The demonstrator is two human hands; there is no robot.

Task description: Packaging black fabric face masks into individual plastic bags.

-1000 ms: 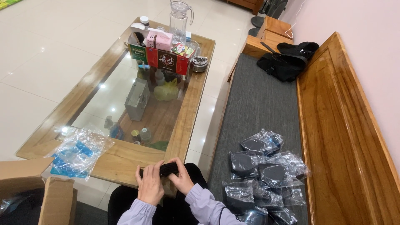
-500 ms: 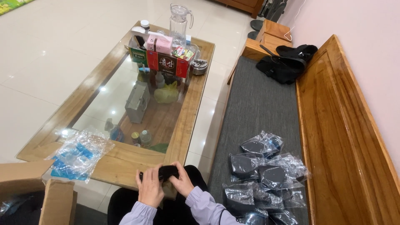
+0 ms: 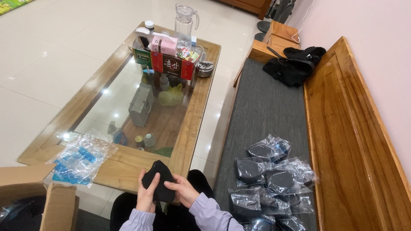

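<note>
Presently listed, seated person's view over the lap.

Item, held: one black soft pouch (image 3: 157, 182), dark fabric, unwrapped, above the lap at the near edge of the worktop (image 3: 128, 164). Left hand (image 3: 147, 196) curls round its lower left side; right hand (image 3: 182, 190) pinches its right edge. Each grip is closed on the pouch, fingers wrapped, none free.

Item, right: heap of like black pieces in clear plastic bags (image 3: 272, 179) on the grey bench cushion (image 3: 269, 111), well apart from the hands.

Item, left: loose clear-and-blue plastic wrappers (image 3: 81, 156) on the worktop; open cardboard box (image 3: 38, 199) just beside.

Item, far end: glass jug (image 3: 185, 19), cartons and small bottles.

Step, as judged: handling or shaping a single unwrapped piece. A following move would call for a steady two-handed hold with the fabric kept flat.
</note>
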